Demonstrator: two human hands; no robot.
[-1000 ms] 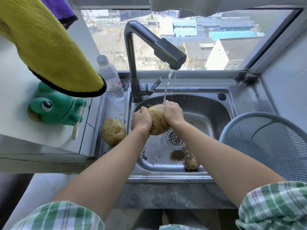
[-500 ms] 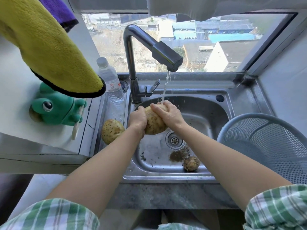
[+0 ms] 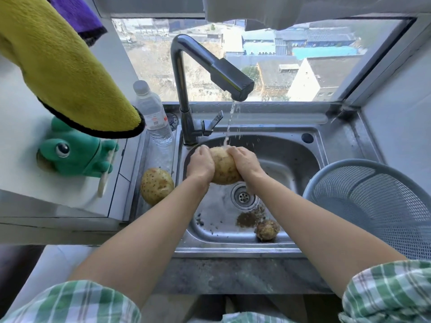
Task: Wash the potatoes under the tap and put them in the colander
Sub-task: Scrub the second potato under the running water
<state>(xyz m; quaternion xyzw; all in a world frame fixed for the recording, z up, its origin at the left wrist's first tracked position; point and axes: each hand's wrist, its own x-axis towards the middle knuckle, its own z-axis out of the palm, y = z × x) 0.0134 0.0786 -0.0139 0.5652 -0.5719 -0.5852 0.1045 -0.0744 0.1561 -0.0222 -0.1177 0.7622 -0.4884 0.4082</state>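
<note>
Both hands hold one large wet potato (image 3: 224,167) under the running tap (image 3: 233,83), above the steel sink (image 3: 291,155). My left hand (image 3: 200,164) grips its left side and my right hand (image 3: 245,162) grips its right side. Water streams onto the top of the potato. A second large speckled potato (image 3: 156,185) lies on the sink's left ledge. A small muddy potato (image 3: 267,230) rests in the basin near the front, beside a patch of dirt. The grey mesh colander (image 3: 382,206) stands to the right of the sink, with no potato visible in it.
A plastic water bottle (image 3: 152,114) stands at the sink's back left corner. A green frog-shaped holder (image 3: 74,157) sits on the white counter to the left. A yellow cloth (image 3: 58,66) hangs overhead at the left. The drain (image 3: 243,196) lies below my hands.
The potato has turned between my hands under the water, and my right hand has shifted from on top of it to its right side. The other potatoes have not moved.
</note>
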